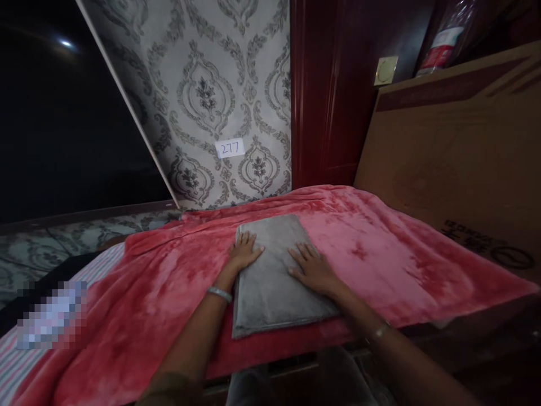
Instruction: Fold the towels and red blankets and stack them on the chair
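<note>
A grey folded cloth [274,287], soft-looking and roughly rectangular, lies flat on a red plush blanket [363,254]. My left hand [245,251] rests on the cloth's upper left edge, fingers spread. On its right side lies my right hand [311,268], palm down with the fingers apart. Neither hand grips anything; both touch the top of the cloth. A bracelet circles each wrist.
A large cardboard box [456,152] stands at the right, with a plastic bottle [442,48] above it. A dark screen [76,124] is at the left. Behind are patterned wallpaper [207,96] with a paper label [230,148] reading 277, and a dark red panel [325,101].
</note>
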Action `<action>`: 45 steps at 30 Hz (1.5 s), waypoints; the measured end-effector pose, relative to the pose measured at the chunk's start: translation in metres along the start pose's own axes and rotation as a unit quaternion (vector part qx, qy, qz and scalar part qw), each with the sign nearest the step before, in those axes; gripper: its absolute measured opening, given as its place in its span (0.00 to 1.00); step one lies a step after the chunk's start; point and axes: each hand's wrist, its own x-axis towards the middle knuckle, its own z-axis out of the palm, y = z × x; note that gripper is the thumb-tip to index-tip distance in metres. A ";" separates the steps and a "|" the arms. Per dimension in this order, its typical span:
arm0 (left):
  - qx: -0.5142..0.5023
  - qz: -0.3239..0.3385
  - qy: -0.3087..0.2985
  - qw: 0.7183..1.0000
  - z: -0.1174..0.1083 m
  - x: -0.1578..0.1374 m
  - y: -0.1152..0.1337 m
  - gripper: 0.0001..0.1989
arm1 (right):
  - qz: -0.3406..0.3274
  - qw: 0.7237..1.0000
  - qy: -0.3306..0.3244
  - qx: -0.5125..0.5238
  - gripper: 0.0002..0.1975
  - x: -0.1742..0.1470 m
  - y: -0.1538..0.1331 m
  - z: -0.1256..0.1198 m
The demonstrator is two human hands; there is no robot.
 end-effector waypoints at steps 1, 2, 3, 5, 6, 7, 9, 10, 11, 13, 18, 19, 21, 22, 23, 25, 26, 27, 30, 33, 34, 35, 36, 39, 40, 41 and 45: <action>-0.003 0.024 0.000 1.000 0.005 -0.016 -0.007 0.40 | -0.013 1.000 0.014 0.003 0.36 -0.021 0.005 0.009; -0.006 0.053 0.002 0.999 0.012 -0.035 -0.014 0.41 | -0.030 0.999 0.033 0.006 0.36 -0.042 0.011 0.018; -0.012 0.081 0.008 0.997 0.019 -0.054 -0.023 0.42 | -0.047 0.997 0.054 0.010 0.35 -0.062 0.017 0.027; -0.030 0.120 0.036 0.992 0.031 -0.091 -0.041 0.40 | -0.067 0.994 0.087 0.020 0.33 -0.095 0.028 0.041; -0.039 0.129 0.044 0.990 0.035 -0.107 -0.049 0.38 | -0.071 0.993 0.095 0.026 0.32 -0.106 0.033 0.044; -0.049 0.134 0.047 0.989 0.037 -0.119 -0.056 0.37 | -0.070 0.992 0.097 0.031 0.30 -0.114 0.036 0.043; -0.063 0.137 0.047 0.987 0.034 -0.134 -0.061 0.35 | -0.071 0.991 0.101 0.042 0.27 -0.117 0.035 0.031; -0.067 0.139 0.056 0.986 0.031 -0.136 -0.059 0.34 | -0.074 0.990 0.111 0.048 0.26 -0.113 0.031 0.020; -0.070 0.142 0.075 0.985 0.027 -0.136 -0.054 0.33 | -0.079 0.987 0.128 0.052 0.26 -0.106 0.023 0.010; -0.070 0.149 0.121 0.979 0.020 -0.133 -0.035 0.30 | -0.095 0.979 0.169 0.055 0.26 -0.089 0.001 -0.008; -0.045 0.120 0.059 0.990 0.033 -0.139 0.007 0.31 | -0.153 0.984 0.090 0.004 0.30 -0.063 -0.053 0.008; -0.046 0.108 0.042 0.992 0.039 -0.144 0.007 0.32 | -0.159 0.985 0.063 -0.004 0.30 -0.063 -0.057 0.017; -0.061 0.097 0.031 0.993 0.047 -0.153 0.001 0.32 | -0.164 0.986 0.030 -0.005 0.30 -0.065 -0.058 0.029; -0.076 0.099 0.031 0.992 0.048 -0.157 -0.004 0.31 | -0.164 0.986 0.022 0.000 0.30 -0.066 -0.057 0.030; -0.095 0.105 0.032 0.989 0.047 -0.159 -0.009 0.31 | -0.165 0.986 0.013 0.008 0.29 -0.066 -0.056 0.029; -0.146 0.108 0.042 0.982 0.037 -0.156 -0.017 0.28 | -0.168 0.985 0.005 0.026 0.27 -0.062 -0.059 0.020; -0.173 0.105 0.055 0.978 0.029 -0.151 -0.019 0.26 | -0.173 0.984 0.009 0.034 0.27 -0.058 -0.064 0.015; -0.196 0.103 0.075 0.972 0.019 -0.143 -0.018 0.26 | -0.183 0.982 0.017 0.042 0.26 -0.054 -0.070 0.010; -0.215 0.123 0.120 0.961 -0.008 -0.104 -0.007 0.28 | -0.253 0.966 0.010 0.059 0.29 -0.043 -0.092 0.009; -0.143 0.141 0.079 0.976 -0.019 -0.054 0.009 0.29 | -0.308 0.948 -0.033 0.074 0.30 -0.038 -0.105 0.022; -0.106 0.133 0.049 0.984 -0.019 -0.037 0.012 0.30 | -0.312 0.946 -0.042 0.079 0.30 -0.038 -0.106 0.026; -0.068 0.121 0.022 0.990 -0.017 -0.022 0.014 0.31 | -0.312 0.945 -0.046 0.085 0.29 -0.039 -0.106 0.030; -0.035 0.108 0.005 0.994 -0.013 -0.008 0.014 0.32 | -0.311 0.945 -0.047 0.089 0.29 -0.039 -0.105 0.032; 0.018 0.064 0.017 0.998 -0.004 0.028 0.005 0.34 | -0.312 0.943 -0.050 0.100 0.30 -0.040 -0.101 0.034; 0.022 0.044 0.033 0.998 -0.002 0.037 0.001 0.34 | -0.312 0.943 -0.052 0.105 0.30 -0.040 -0.100 0.033; 0.023 0.022 0.046 0.998 -0.001 0.045 -0.003 0.34 | -0.311 0.943 -0.053 0.110 0.30 -0.040 -0.100 0.032; 0.011 -0.043 0.097 0.994 -0.001 0.065 -0.013 0.29 | -0.304 0.943 -0.056 0.126 0.30 -0.040 -0.101 0.027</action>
